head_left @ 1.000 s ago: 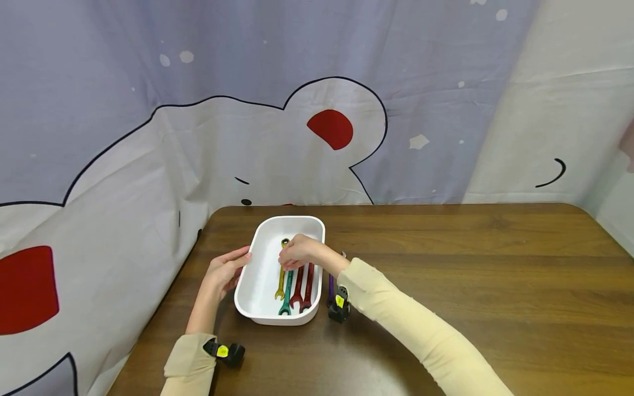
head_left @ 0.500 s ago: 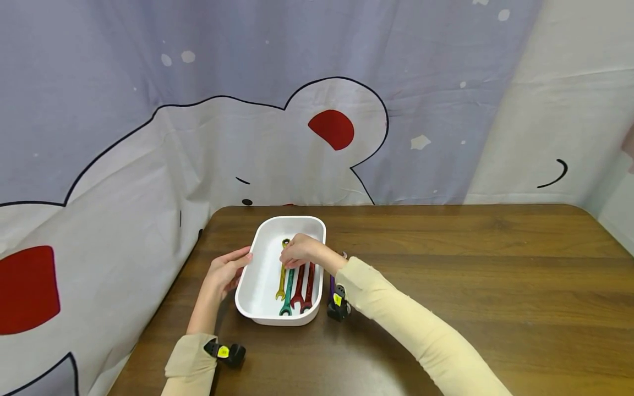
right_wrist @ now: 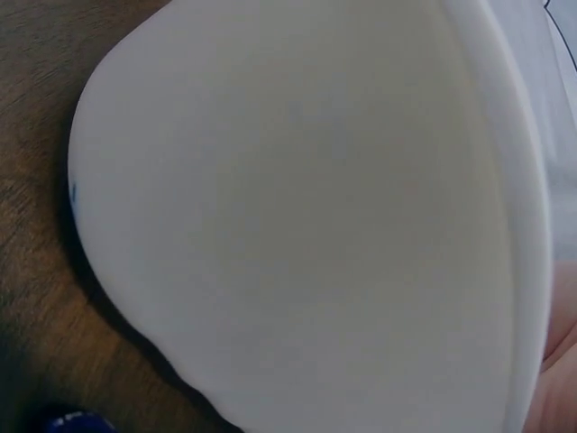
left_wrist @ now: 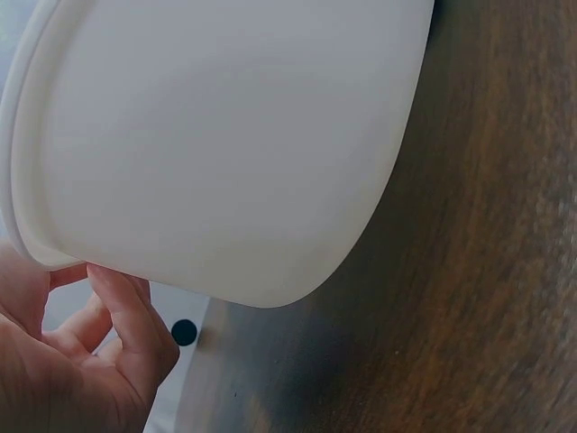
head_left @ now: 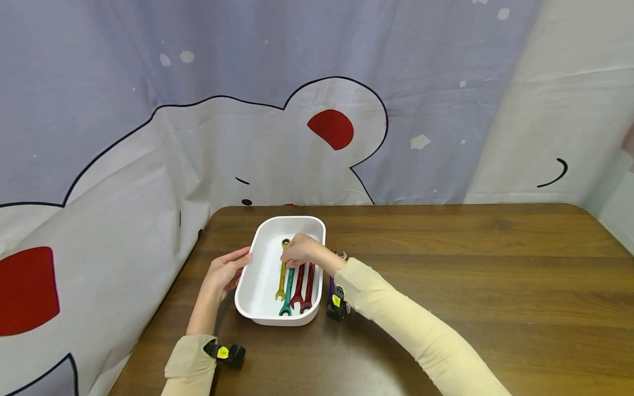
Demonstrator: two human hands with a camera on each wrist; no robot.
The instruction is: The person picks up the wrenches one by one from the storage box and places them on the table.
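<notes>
A white plastic bin stands at the left of the table. Inside lie a yellow wrench, a green wrench and two red wrenches, roughly side by side. My left hand holds the bin's left rim, thumb on top; the left wrist view shows the fingers against the outer wall. My right hand reaches over the right wall, fingers bent down among the wrenches' upper ends. It covers the tops of the green and red ones, and I cannot tell whether it grips one.
Outside the bin's right wall a purple wrench lies on the wooden table, partly hidden by the right wrist and its camera. A printed curtain hangs along the table's back edge.
My right hand has shifted very slightly up and right inside the bin. The left hand, bin and visible wrenches look unchanged.
</notes>
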